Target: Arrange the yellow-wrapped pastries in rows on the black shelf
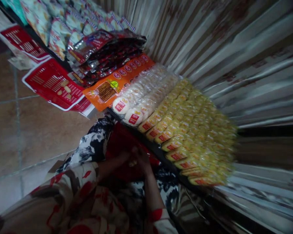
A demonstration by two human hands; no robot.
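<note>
Both of my hands meet low in the frame over a dark red basket (123, 139), below the edge of a shelf. My left hand (127, 159) and my right hand (143, 159) are close together in shadow, and something small and pale shows between the fingers. The blur and dark hide what it is. Just above them, rows of yellow wrapped snack packs (192, 130) fill the shelf, with white round packs bearing red labels (136, 104) beside them.
Orange biscuit packs (117, 84), dark red foil packs (107, 52) and pale patterned bags (53, 22) lie further along the shelf. Red price cards (51, 83) hang off its front. Corrugated metal wall (234, 48) stands behind; tiled floor (26, 130) is on the left.
</note>
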